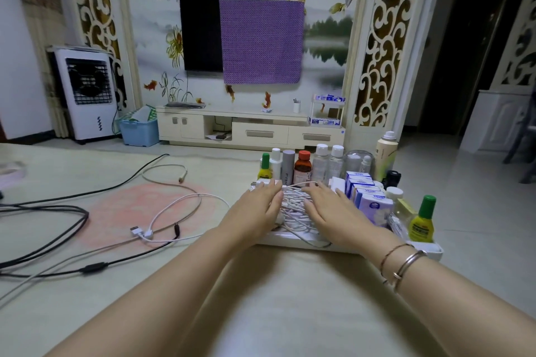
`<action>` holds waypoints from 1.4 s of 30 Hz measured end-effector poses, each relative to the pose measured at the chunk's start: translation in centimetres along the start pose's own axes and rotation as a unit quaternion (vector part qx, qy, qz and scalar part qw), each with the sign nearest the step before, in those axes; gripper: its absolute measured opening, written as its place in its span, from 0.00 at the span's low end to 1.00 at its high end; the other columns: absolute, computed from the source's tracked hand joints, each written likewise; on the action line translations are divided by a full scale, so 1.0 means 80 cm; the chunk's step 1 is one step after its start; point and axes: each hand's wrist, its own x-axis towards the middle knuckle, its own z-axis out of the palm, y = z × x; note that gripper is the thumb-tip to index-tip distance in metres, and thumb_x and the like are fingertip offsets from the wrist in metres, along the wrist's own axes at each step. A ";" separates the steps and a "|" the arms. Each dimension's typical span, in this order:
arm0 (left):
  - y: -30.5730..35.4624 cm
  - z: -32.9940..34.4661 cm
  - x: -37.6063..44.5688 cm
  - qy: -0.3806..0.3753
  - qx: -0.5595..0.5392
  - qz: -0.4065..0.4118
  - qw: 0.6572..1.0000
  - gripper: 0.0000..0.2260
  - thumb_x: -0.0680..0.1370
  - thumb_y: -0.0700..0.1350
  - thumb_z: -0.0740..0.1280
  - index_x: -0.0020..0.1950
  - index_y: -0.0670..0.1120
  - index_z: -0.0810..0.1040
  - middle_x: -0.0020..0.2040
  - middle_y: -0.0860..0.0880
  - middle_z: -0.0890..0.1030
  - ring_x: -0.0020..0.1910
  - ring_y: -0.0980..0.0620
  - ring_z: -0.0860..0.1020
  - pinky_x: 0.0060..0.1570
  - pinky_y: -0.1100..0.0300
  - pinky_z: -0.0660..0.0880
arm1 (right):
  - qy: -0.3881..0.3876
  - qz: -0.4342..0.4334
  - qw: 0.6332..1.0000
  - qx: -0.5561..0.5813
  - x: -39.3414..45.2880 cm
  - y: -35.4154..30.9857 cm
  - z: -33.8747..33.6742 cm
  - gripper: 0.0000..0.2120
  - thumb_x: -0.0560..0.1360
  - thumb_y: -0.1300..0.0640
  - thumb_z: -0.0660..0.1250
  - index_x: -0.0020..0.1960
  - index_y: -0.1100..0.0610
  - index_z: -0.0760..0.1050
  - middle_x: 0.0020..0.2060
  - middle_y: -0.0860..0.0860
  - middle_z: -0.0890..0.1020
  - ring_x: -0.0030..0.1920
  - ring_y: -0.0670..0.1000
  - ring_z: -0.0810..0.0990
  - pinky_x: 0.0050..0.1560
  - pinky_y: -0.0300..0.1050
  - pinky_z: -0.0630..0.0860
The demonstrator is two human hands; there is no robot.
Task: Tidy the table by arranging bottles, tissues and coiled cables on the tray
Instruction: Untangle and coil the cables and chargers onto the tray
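A white tray (pixel 293 239) sits on the table at centre right. Coiled white cables (pixel 293 200) lie in its middle. My left hand (pixel 256 206) and my right hand (pixel 330 207) press flat on the coils, fingers straight, one on each side. A row of bottles (pixel 303 166) stands along the tray's far edge. Blue tissue packs (pixel 368 194) are lined up to the right of the cables. A green-capped yellow bottle (pixel 422 220) stands at the tray's near right corner. Loose white cables (pixel 174 211) and black cables (pixel 43 229) lie uncoiled on the table at the left.
A tall cream spray bottle (pixel 385 153) stands at the tray's far right. The beige table surface (pixel 275 298) extends toward me. Beyond are a TV cabinet (pixel 249 127), a white air cooler (pixel 87 93) and a blue bin (pixel 139 130) on the floor.
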 end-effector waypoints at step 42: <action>0.021 0.035 0.011 0.087 0.233 0.152 0.957 0.06 0.75 0.43 0.67 0.38 0.47 0.80 0.40 0.50 0.80 0.40 0.45 0.80 0.29 0.59 0.66 | 0.130 -0.088 0.987 -0.019 -0.046 0.030 0.000 0.06 0.74 0.58 0.66 0.43 0.54 0.82 0.37 0.48 0.82 0.46 0.51 0.76 0.42 0.46 0.63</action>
